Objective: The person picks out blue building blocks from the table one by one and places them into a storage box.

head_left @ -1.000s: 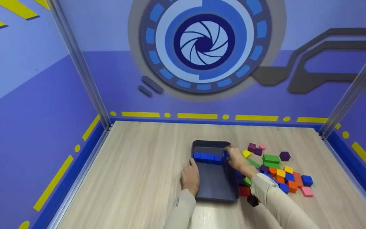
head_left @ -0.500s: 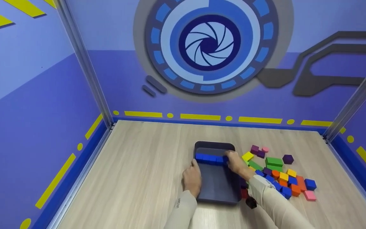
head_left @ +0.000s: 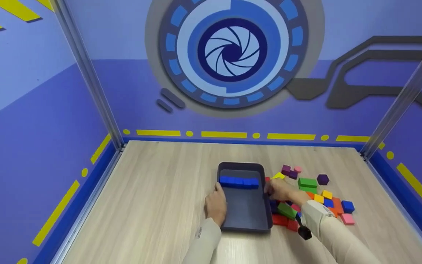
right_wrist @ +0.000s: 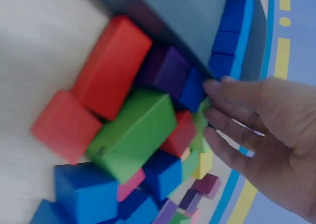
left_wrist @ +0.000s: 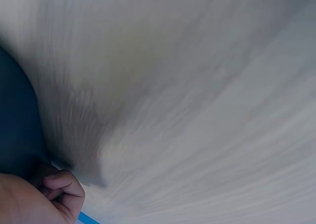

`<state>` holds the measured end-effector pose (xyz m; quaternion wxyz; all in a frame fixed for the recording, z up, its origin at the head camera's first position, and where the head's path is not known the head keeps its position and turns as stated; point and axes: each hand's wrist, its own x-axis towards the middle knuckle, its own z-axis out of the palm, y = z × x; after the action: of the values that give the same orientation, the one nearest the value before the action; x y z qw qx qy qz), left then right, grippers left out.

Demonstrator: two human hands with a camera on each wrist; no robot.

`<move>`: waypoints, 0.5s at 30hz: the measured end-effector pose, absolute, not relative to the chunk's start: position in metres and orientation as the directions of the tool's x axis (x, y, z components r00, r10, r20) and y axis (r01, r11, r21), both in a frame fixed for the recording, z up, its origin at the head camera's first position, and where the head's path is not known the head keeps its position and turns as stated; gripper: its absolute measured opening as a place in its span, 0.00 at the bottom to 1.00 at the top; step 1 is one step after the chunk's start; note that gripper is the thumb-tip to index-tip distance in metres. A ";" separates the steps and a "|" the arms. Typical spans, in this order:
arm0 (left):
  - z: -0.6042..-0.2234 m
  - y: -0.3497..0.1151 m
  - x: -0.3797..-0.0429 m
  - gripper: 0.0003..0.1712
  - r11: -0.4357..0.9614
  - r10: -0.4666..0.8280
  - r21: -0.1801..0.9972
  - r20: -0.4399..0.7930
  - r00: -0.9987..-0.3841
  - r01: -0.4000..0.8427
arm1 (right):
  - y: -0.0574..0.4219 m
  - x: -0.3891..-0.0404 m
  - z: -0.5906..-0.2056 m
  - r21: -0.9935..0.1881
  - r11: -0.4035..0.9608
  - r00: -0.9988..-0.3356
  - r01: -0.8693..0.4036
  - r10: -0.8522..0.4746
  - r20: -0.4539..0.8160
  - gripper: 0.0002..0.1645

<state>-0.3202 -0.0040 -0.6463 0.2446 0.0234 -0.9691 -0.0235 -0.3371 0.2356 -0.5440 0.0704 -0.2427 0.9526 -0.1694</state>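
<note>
A dark grey tray (head_left: 245,216) lies on the table, with a row of blue blocks (head_left: 238,182) across its far part. My left hand (head_left: 216,205) grips the tray's left side, thumb at the rim; curled fingers (left_wrist: 71,192) show beside the tray wall in the left wrist view. Over the tray's right rim, next to the loose blocks, is my right hand (head_left: 282,190). In the right wrist view its fingers (right_wrist: 232,142) are loosely bent with nothing seen between them, close to a blue block (right_wrist: 191,91) outside the tray. A green block (right_wrist: 133,135) lies nearby.
Many coloured blocks lie right of the tray, among them red blocks (head_left: 280,220), stacked green blocks (head_left: 307,182) and a purple block (head_left: 322,179). A black rounded object (head_left: 304,232) hangs by my right wrist. Printed walls (head_left: 181,121) enclose the table.
My right hand has moved from inside the tray, at the right end of the blue row, out over the right rim to the loose blocks. My left hand stays at the tray.
</note>
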 end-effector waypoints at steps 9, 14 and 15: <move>-0.647 -0.005 -0.321 0.25 0.997 -0.055 0.076 0.488 -0.871 -0.020 | 0.236 -0.332 -0.548 -0.413 0.851 -0.898 -0.325 -0.415 -0.148 0.17; -0.650 -0.004 -0.323 0.27 0.996 -0.057 0.090 0.467 -0.882 -0.016 | 0.236 -0.332 -0.549 -0.443 0.854 -0.901 -0.272 -0.388 -0.195 0.18; -0.650 -0.004 -0.323 0.27 0.996 -0.057 0.093 0.463 -0.885 -0.016 | 0.237 -0.332 -0.551 -0.448 0.850 -0.903 -0.277 -0.389 -0.181 0.17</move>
<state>-0.3226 -0.0040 -0.6499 0.2394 0.0187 -0.9698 -0.0432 -0.3318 0.2372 -0.5507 0.1338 -0.1748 0.9525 -0.2106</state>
